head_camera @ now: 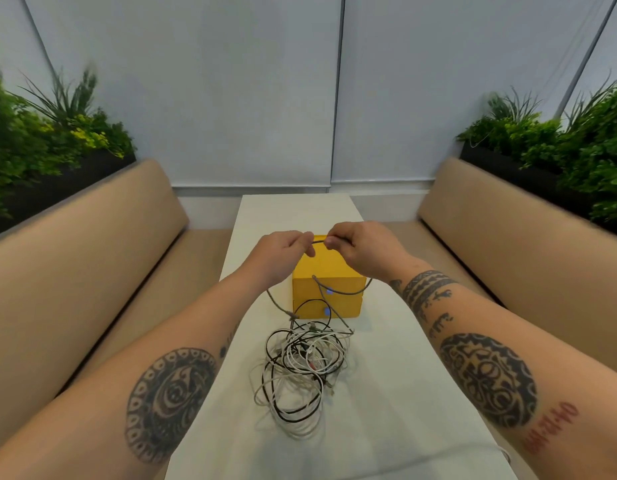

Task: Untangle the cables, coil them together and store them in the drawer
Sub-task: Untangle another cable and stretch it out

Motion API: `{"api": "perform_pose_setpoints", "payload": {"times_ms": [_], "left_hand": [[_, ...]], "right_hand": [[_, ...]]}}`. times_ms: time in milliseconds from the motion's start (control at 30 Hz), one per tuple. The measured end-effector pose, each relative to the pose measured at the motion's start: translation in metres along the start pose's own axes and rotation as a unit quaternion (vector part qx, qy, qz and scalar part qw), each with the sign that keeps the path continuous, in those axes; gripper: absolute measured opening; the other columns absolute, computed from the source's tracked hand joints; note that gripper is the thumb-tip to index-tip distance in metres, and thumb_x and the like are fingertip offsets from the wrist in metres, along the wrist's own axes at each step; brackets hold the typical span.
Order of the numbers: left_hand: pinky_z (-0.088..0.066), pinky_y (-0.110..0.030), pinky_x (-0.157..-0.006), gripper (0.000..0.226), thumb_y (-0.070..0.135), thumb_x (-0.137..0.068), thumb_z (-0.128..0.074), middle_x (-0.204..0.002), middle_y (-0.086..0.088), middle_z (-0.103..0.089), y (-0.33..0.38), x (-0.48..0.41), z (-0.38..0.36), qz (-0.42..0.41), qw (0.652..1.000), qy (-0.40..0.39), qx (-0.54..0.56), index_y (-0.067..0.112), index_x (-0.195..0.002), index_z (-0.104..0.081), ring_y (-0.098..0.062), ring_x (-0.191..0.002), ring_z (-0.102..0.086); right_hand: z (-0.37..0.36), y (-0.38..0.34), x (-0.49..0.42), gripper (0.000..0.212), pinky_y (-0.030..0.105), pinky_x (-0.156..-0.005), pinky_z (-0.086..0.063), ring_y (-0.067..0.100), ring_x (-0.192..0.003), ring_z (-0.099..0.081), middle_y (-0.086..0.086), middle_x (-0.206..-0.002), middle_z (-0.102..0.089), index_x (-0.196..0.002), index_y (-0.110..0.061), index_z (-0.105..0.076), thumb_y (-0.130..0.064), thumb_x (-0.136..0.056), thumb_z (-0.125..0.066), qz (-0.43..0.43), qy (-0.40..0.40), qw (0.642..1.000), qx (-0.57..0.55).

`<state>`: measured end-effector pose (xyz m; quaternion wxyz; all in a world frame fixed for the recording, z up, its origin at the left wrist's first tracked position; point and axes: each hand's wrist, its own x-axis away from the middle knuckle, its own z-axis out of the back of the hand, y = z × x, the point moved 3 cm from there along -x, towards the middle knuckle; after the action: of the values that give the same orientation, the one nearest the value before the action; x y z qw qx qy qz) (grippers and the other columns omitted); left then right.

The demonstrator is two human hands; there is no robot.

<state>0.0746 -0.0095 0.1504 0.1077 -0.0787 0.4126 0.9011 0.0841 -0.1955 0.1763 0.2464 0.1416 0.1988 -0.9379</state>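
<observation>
A tangle of black and white cables (302, 370) lies on the white table (386, 393) in front of a yellow drawer box (326, 271) with two blue knobs, both drawers closed. A grey cable (319, 241) is lifted above the box. My left hand (283, 252) and my right hand (355, 245) pinch it close together, held over the box top. From each hand the grey cable hangs in a loop down to the tangle.
Tan padded benches (92, 258) run along both sides of the narrow table. Black planters with green plants (40, 143) stand behind the benches. Pale blinds (231, 98) close off the far end.
</observation>
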Motion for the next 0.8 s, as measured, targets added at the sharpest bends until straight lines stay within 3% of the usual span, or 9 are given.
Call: {"api": "perform_pose_setpoints", "payload": {"times_ms": [67, 133, 300, 467, 567, 633, 733, 800], "left_hand": [[-0.039, -0.032, -0.061, 0.040, 0.046, -0.101, -0.045, -0.061, 0.006, -0.051, 0.000, -0.004, 0.005, -0.021, 0.998, 0.006, -0.051, 0.030, -0.070, -0.065, -0.016, -0.064, -0.050], [-0.045, -0.036, -0.062, 0.039, 0.047, -0.099, -0.048, -0.059, 0.004, -0.053, -0.004, -0.007, 0.014, -0.028, 0.996, 0.012, -0.081, 0.028, -0.068, -0.063, -0.020, -0.062, -0.051], [-0.058, -0.040, -0.061, 0.033, 0.042, -0.098, -0.051, -0.065, 0.003, -0.060, -0.011, -0.001, 0.029, -0.022, 0.993, 0.038, -0.107, 0.025, -0.073, -0.064, -0.025, -0.070, -0.062], [-0.037, -0.020, -0.040, 0.031, 0.035, -0.101, -0.051, -0.061, 0.005, -0.052, -0.025, 0.008, 0.044, 0.004, 0.986, 0.073, -0.148, 0.022, -0.075, -0.062, -0.015, -0.058, -0.050], [-0.036, -0.023, -0.046, 0.031, 0.036, -0.100, -0.049, -0.068, 0.001, -0.059, -0.043, 0.011, 0.057, 0.042, 0.983, 0.102, -0.149, 0.020, -0.078, -0.064, -0.016, -0.064, -0.052], [-0.044, -0.027, -0.053, 0.032, 0.037, -0.100, -0.049, -0.074, 0.000, -0.064, -0.058, 0.012, 0.061, 0.067, 0.983, 0.100, -0.137, 0.021, -0.076, -0.064, -0.021, -0.071, -0.058], [-0.058, -0.039, -0.054, 0.035, 0.040, -0.097, -0.050, -0.067, 0.001, -0.057, -0.075, 0.016, 0.054, 0.098, 0.987, 0.094, -0.082, 0.022, -0.072, -0.065, -0.023, -0.065, -0.056], [-0.056, -0.038, -0.061, 0.038, 0.043, -0.097, -0.048, -0.071, 0.001, -0.061, -0.081, 0.018, 0.047, 0.111, 0.987, 0.093, -0.064, 0.024, -0.070, -0.066, -0.020, -0.068, -0.055]], "right_hand": [[0.004, 0.001, 0.000, 0.028, 0.025, -0.054, -0.033, 0.000, -0.061, -0.048, -0.013, -0.065, -0.055, -0.101, -0.029, -0.069, -0.044, -0.102, -0.046, 0.013, -0.023, 0.999, 0.041], [0.008, 0.006, 0.002, 0.029, 0.026, -0.055, -0.033, 0.001, -0.061, -0.048, -0.013, -0.064, -0.054, -0.103, -0.029, -0.067, -0.045, -0.103, -0.043, 0.016, -0.041, 0.997, 0.064], [0.017, 0.026, 0.011, 0.032, 0.031, -0.066, -0.046, 0.020, -0.077, -0.063, -0.005, -0.079, -0.068, -0.106, -0.030, -0.066, -0.048, -0.103, -0.039, 0.024, -0.038, 0.992, 0.115], [0.040, 0.046, 0.017, 0.033, 0.033, -0.070, -0.046, 0.020, -0.077, -0.060, -0.006, -0.078, -0.065, -0.104, -0.030, -0.066, -0.047, -0.103, -0.039, 0.005, -0.031, 0.989, 0.145], [0.050, 0.063, 0.024, 0.034, 0.033, -0.071, -0.047, 0.019, -0.078, -0.060, -0.007, -0.081, -0.067, -0.101, -0.028, -0.068, -0.048, -0.102, -0.040, -0.022, -0.013, 0.991, 0.132], [0.051, 0.073, 0.031, 0.034, 0.035, -0.075, -0.050, 0.019, -0.081, -0.063, -0.007, -0.084, -0.071, -0.096, -0.029, -0.069, -0.048, -0.101, -0.042, -0.043, -0.001, 0.994, 0.101], [0.041, 0.076, 0.038, 0.030, 0.033, -0.069, -0.046, 0.017, -0.072, -0.059, -0.015, -0.069, -0.061, -0.089, -0.029, -0.068, -0.045, -0.101, -0.045, -0.057, 0.006, 0.995, 0.077], [0.033, 0.075, 0.040, 0.028, 0.032, -0.065, -0.041, 0.013, -0.064, -0.054, -0.014, -0.064, -0.057, -0.088, -0.028, -0.067, -0.042, -0.101, -0.047, -0.071, 0.015, 0.996, 0.047]]}}
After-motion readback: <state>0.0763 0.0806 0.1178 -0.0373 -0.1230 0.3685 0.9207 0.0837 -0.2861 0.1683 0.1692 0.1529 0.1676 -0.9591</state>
